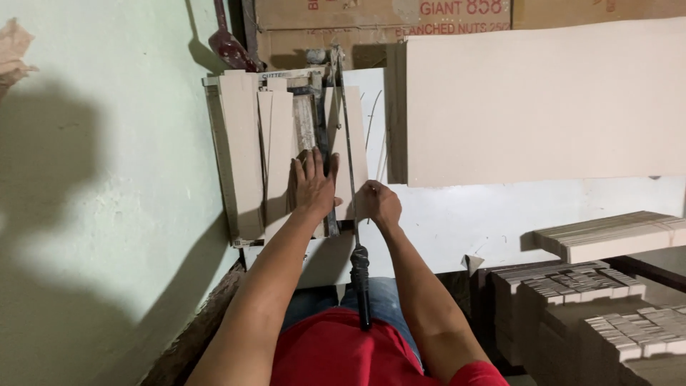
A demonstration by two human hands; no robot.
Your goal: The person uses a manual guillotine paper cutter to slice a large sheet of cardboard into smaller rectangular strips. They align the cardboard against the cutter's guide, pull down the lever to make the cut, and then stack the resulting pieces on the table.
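Pressing tile strip under left hand fingers; right hand gripping strip's edge.

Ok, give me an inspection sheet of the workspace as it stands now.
Surface: white board under the tile cutter.
Job's things: beige tile strips on the cutter bed; cutter lever handle points toward the person.
Clutter: large beige tile lying to the right; stacks of cut tile strips lower right.
Hands: left hand flat on a strip, fingers spread; right hand on the strip edge beside the lever.
Cables: nothing seen.
Surroundings: pale green wall on the left; cardboard boxes behind.
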